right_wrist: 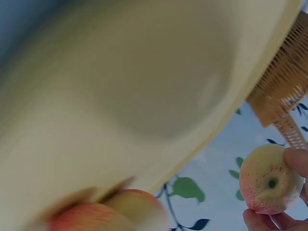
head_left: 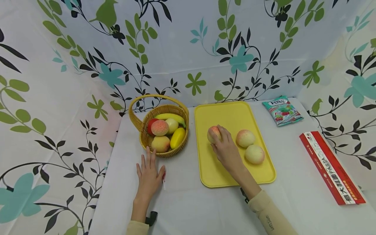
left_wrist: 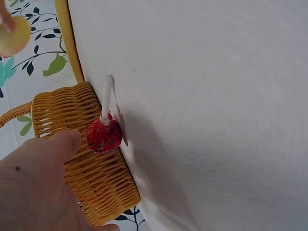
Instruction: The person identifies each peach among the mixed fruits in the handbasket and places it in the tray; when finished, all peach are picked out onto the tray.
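My right hand (head_left: 227,151) grips a peach (head_left: 211,137) over the left part of a yellow tray (head_left: 214,173). In the right wrist view, thumb and fingers close around that peach (right_wrist: 269,180). Two more peaches, one (head_left: 245,138) behind the other (head_left: 255,154), lie on the tray's right side. My left hand (head_left: 148,178) is spread flat over the white table, fingertips right at the front of a wicker basket (head_left: 176,152). Beside its thumb lies a red-wrapped lollipop (left_wrist: 103,137) with a white stick.
The basket has an arched handle (head_left: 158,96) and holds a banana (head_left: 170,117), a yellow mango-like fruit (head_left: 177,138), peaches (head_left: 160,127) and other fruit. Right of the tray lie a green candy bag (head_left: 282,111) and a long red pasta box (head_left: 332,167). Patterned cloth hangs behind.
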`<state>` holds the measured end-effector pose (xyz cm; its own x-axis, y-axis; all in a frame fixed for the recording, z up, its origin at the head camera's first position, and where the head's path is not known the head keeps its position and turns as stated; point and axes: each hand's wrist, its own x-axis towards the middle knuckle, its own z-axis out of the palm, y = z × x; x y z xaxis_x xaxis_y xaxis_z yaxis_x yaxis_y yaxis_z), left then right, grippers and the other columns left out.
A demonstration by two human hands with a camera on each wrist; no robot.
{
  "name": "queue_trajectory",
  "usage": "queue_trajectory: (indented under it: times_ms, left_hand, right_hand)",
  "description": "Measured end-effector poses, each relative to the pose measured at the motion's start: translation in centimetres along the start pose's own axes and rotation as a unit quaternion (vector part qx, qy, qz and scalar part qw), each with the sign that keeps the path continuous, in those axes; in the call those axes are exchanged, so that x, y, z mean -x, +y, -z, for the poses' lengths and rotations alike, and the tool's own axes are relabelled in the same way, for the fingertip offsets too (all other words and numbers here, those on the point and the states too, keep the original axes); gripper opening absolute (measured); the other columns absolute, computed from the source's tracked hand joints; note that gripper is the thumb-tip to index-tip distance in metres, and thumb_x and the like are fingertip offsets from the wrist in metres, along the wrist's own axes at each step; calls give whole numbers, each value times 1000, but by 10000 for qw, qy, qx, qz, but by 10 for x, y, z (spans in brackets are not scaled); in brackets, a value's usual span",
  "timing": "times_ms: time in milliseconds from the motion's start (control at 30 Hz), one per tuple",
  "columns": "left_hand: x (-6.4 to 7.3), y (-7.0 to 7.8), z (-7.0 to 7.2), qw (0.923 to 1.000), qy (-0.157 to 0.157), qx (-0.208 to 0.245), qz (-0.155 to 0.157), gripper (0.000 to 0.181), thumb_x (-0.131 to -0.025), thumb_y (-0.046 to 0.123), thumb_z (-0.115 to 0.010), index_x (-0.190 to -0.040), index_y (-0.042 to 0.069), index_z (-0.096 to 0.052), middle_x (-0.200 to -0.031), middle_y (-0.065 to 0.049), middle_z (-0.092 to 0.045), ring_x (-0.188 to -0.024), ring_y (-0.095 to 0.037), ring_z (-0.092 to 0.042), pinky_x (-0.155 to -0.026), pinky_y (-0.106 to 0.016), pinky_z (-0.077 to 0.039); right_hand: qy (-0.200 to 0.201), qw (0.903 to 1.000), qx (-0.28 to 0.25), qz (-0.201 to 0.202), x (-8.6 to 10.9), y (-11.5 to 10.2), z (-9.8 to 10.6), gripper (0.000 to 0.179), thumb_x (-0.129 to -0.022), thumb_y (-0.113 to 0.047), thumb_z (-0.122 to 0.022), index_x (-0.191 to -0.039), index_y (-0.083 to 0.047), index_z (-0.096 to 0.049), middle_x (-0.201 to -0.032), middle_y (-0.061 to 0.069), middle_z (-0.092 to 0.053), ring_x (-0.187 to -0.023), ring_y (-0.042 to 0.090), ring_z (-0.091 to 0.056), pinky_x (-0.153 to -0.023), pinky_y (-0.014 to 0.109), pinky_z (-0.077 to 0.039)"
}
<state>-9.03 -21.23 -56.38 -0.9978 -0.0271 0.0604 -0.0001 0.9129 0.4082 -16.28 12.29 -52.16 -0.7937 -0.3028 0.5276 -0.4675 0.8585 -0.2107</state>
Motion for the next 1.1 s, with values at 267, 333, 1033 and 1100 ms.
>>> queue_trajectory:
  times_ms: [267,333,1033,1100]
  left_hand:
    - [0,0,0,9999,55,123,-23,87,-103,39,-60,-167,27,-3,-175,0,13,-159,-51,-4,-120,-79,-3]
    - [0,0,-1,9999,47,99,-18,86,-103,39,-59,-167,27,-2,-175,0,14,-159,-51,-5,-119,-79,-4]
    - [0,2,1,9999,30,122,0,88,-102,37,-62,-167,26,-4,-176,-3,12,-158,-53,-8,-118,-80,-9]
    - [0,2,1,9999,6,106,18,88,-102,36,-62,-167,26,-3,-176,-3,12,-158,-52,-7,-118,-80,-9]
  right_hand:
    - [-459,9975,-333,-419,19,26,-14,60,-93,-8,-74,-148,-13,-49,-150,28,-45,-134,46,-50,-103,54,-54]
    - [-536,9967,-371,-487,19,29,-16,60,-93,-8,-73,-148,-13,-49,-150,28,-45,-134,46,-50,-104,55,-53]
    - [-718,9951,-385,-561,15,33,-25,59,-94,-9,-73,-147,-14,-50,-150,27,-45,-134,45,-51,-100,54,-56]
    - [-746,9948,-367,-584,15,33,-25,59,-94,-9,-73,-148,-14,-49,-151,27,-45,-135,45,-50,-101,54,-55]
